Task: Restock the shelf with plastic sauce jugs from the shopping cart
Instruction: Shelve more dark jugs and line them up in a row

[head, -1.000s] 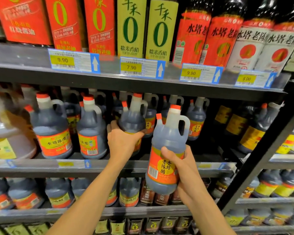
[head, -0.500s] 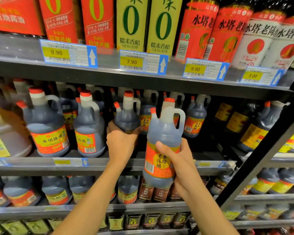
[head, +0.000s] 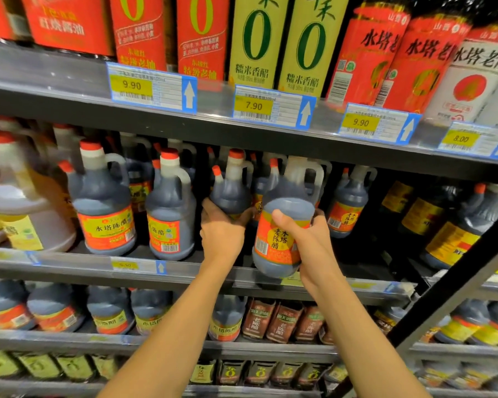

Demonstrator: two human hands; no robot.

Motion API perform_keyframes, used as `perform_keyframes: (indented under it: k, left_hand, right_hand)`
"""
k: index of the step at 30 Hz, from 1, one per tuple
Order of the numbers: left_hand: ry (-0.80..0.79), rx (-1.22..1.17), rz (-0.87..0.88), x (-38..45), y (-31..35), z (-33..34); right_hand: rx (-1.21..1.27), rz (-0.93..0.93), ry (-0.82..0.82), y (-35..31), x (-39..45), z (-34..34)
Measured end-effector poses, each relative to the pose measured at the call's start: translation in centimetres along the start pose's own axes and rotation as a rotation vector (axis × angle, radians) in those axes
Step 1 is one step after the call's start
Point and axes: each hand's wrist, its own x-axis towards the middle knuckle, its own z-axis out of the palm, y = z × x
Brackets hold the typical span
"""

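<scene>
Dark jugs, one per hand point(head: 222, 234) point(head: 311, 242), perhaps eight shelved

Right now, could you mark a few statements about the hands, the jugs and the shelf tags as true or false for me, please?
1. The right hand grips a dark jug with an orange label. True.
2. The left hand hangs free below the shelf. False: it holds another dark jug from underneath, at the middle shelf.
3. The price tag under the green-labelled bottles reads 7.90. True.
4. The jug in the right hand stands fully on the middle shelf. False: its base hangs over the shelf's front edge.
5. The jugs on the middle shelf have blue caps. False: their caps are red.
</scene>
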Motion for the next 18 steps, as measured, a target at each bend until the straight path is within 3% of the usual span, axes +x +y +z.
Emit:
perform_keyframes:
  k: [14,18]
  left_hand:
    - [-0.049,0.017,0.003,0.2,-0.2,-0.3]
    - [-0.103,0.040,-0.013,0.2,-0.8,-0.8]
  right_hand:
    - [-0.100,-0.037,0.033,4.1,2.4,-0.9]
    - [-0.145,-0.005,-0.075,4.5,2.5,-1.9]
